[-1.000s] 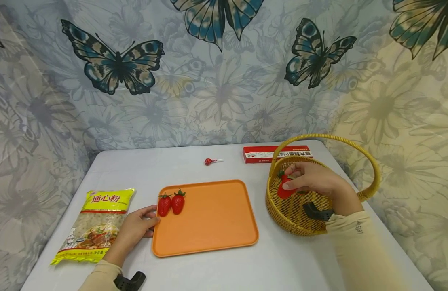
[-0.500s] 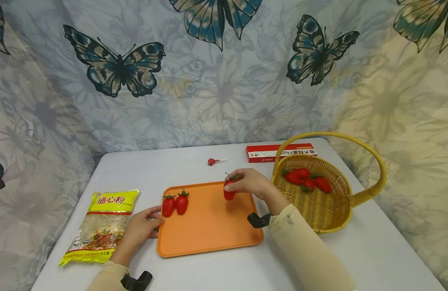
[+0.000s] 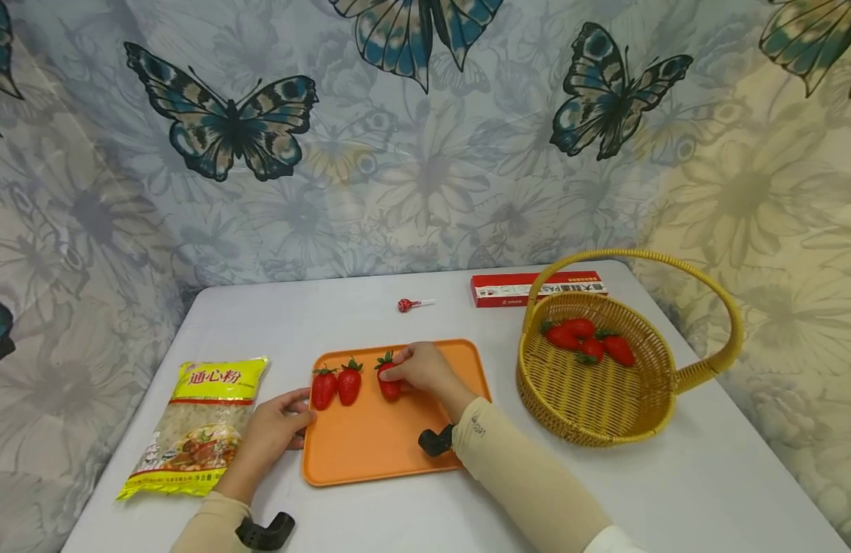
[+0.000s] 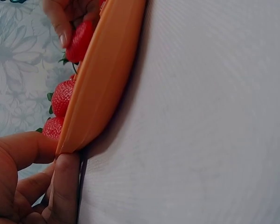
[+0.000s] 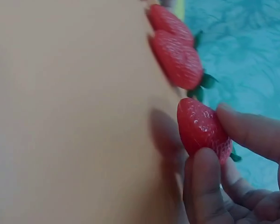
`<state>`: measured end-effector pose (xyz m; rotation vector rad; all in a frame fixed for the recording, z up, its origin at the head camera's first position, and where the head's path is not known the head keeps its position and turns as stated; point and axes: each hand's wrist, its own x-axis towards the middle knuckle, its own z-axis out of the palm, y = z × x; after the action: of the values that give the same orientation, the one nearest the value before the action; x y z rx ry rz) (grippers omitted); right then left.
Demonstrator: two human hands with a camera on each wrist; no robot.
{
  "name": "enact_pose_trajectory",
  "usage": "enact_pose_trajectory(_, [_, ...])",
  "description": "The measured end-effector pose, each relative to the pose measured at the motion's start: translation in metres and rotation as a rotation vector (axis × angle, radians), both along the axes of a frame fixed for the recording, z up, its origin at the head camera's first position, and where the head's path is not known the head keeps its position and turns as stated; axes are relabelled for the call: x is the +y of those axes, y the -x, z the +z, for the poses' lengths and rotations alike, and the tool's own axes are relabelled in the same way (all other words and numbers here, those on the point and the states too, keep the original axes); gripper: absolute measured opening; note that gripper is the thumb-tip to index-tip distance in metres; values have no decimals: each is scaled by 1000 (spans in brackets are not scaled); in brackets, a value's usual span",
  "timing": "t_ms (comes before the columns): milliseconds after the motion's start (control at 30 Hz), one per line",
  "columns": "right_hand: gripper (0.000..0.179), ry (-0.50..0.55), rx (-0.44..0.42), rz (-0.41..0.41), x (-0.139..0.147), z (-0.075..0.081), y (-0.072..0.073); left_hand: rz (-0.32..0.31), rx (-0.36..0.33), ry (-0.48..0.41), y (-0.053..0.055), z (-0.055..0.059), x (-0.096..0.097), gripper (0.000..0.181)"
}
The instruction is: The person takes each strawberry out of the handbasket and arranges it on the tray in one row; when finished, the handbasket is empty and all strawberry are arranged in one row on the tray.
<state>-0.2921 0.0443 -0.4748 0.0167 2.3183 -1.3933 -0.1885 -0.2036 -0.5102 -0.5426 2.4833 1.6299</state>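
My right hand [image 3: 425,370] pinches a red strawberry [image 5: 200,128] with green leaves between thumb and fingers, close over the orange tray [image 3: 370,453]. Just left of it, two more strawberries [image 3: 349,382] lie side by side at the tray's left end. My left hand [image 3: 276,422] grips the tray's left rim; in the left wrist view the thumb [image 4: 30,148] is on top and a finger [image 4: 66,182] sits under the edge. To the right, a yellow wicker basket [image 3: 557,407] with a tall handle has several strawberries [image 3: 579,332] in its far part.
A yellow bag of pasta [image 3: 197,430] lies left of the tray, beside my left forearm. Behind the tray is a red lollipop [image 3: 406,305]. A long red and white box [image 3: 501,290] lies at the back, partly behind the basket handle.
My right hand has come out of the basket with a strawberry and moved left across the tray to beside the two strawberries there. My left hand keeps its hold on the rim.
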Motion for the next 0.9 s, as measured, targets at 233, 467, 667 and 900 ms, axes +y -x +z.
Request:
enact_pose_trajectory(233, [34,-13,51,-24,-19,-11,-4,3,-13,6,-1,1,1,47])
enact_pose_trajectory(467, [33,-35,81,-18,-26,-10,-5,3,3,11,1,0,1,47])
enact_pose_trajectory(667, [32,-60,91,-14,-27,-9,-8,4,3,7,0,0,1,46])
enact_pose_trajectory(900, [35,-89,109,5,-27,-9,-10,7,-5,13,0,-2,-1,46])
